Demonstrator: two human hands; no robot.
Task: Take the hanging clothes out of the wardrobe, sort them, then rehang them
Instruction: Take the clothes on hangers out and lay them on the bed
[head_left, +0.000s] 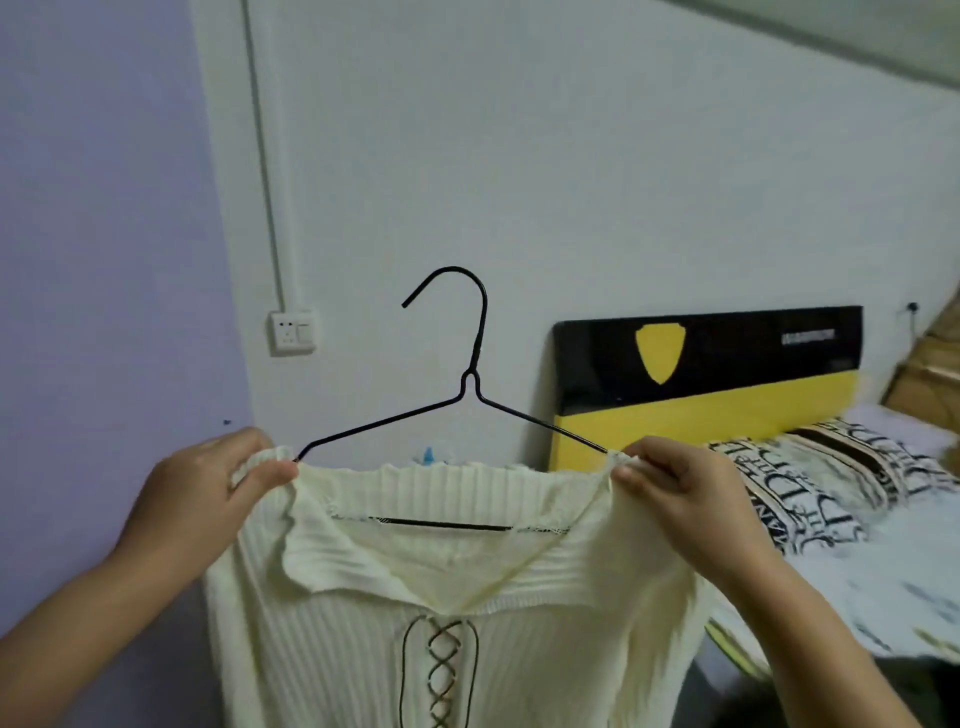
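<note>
Head view: left hand (208, 488) and right hand (670, 483) each pinch a shoulder of the cream knit top (441, 597) — held level between them, equally near. Its black wire hanger (470, 384) runs left-right, hook up, before the bed (857, 571) — ready, I judge, for rehanging.

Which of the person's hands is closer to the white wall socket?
The left hand. It grips the cream ribbed knit top at its shoulder, below and slightly left of the white wall socket; the right hand pinches the opposite shoulder, far to the socket's right.
</note>
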